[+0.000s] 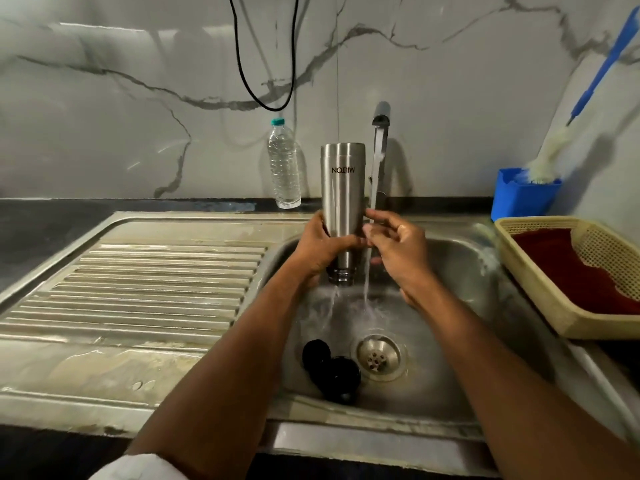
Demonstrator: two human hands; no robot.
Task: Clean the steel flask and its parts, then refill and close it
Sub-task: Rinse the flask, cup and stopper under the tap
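Note:
The steel flask [342, 188] is upside down over the sink bowl [450, 271], mouth pointing down, and water pours out of it. My left hand [320, 247] grips its lower body from the left. My right hand [398, 247] is beside it on the right, fingers loosely curled with the tips touching the flask, under the running stream from the tap [381, 116]. Two black flask parts, a cap [341, 377] and a smaller lid [316, 355], lie in the bowl left of the drain [377, 356].
A clear plastic water bottle [284, 164] stands on the counter behind the sink. A ribbed draining board [138, 289] lies to the left. At the right are a yellow basket [540, 289] with a red cloth and a blue holder [519, 199] with a bottle brush [554, 147].

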